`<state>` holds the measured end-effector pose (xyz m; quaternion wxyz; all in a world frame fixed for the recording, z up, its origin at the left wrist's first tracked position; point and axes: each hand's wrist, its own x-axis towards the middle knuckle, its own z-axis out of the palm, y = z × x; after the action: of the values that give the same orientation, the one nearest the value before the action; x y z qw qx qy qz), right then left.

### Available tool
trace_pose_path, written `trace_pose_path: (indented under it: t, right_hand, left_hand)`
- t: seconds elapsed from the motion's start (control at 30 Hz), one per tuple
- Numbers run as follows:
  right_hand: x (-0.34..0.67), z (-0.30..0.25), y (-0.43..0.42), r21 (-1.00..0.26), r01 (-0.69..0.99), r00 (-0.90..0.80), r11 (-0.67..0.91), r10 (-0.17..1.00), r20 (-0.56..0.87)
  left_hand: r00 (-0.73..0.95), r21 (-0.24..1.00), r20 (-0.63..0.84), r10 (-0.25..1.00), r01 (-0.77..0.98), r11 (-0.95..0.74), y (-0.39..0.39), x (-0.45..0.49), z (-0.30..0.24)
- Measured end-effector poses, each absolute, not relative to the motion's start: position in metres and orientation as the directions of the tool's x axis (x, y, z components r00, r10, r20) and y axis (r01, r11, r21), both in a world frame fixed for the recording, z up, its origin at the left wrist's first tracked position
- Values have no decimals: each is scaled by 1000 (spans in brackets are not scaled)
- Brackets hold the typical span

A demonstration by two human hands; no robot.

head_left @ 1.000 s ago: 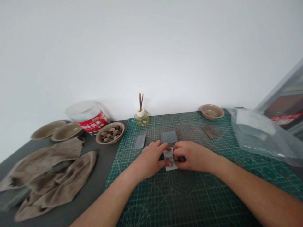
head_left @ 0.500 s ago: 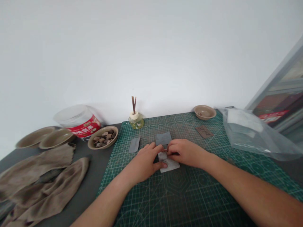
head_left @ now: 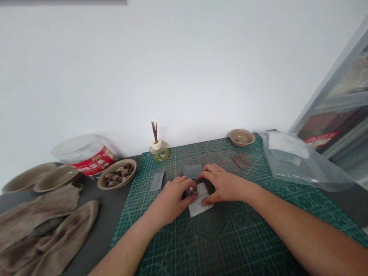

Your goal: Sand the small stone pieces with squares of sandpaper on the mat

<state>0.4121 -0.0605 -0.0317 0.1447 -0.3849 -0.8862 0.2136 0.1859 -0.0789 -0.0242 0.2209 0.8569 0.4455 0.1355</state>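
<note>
On the green cutting mat (head_left: 175, 237) lies a pale grey sheet (head_left: 200, 208) that looks like sandpaper. My left hand (head_left: 175, 197) is at its left side, with thumb and fingers curled around a small brownish piece (head_left: 192, 191), mostly hidden by the fingers. Over the sheet's right side is my right hand (head_left: 222, 184); its thumb rests on or near the right edge, its fingers reach the far end, and the gap between them holds nothing visible. Just beyond the hands is a darker grey sheet (head_left: 192, 171), with another grey piece (head_left: 157, 181) to the left.
A bowl of small brown pieces (head_left: 101, 183) stands left of the mat, near a plastic jar (head_left: 92, 163), further bowls (head_left: 59, 179) and brown cloth (head_left: 71, 234). Behind are a reed diffuser (head_left: 159, 150), a small bowl (head_left: 242, 142), a marked brown sheet (head_left: 242, 161) and a clear bag (head_left: 301, 168).
My right hand has opened away from the small piece, its thumb now at the sheet's right edge. The left fingers have curled in around the piece. The view has shifted slightly.
</note>
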Motion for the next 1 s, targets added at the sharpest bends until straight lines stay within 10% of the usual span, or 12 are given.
trace_pose_path:
  t: [0.27,0.77,1.0]
  right_hand:
    - [412,-29,-63,-482,666,-617,569,784,73]
    - [397,-24,-80,-486,843,-318,232,943,-102]
    - [401,-24,-76,-700,666,-467,258,876,-121]
  left_hand:
    - [301,641,80,950,714,-280,-70,179,-31]
    - [398,658,-13,917,694,-292,-78,182,-27]
    - [395,800,-62,916,569,-191,-79,179,-31]
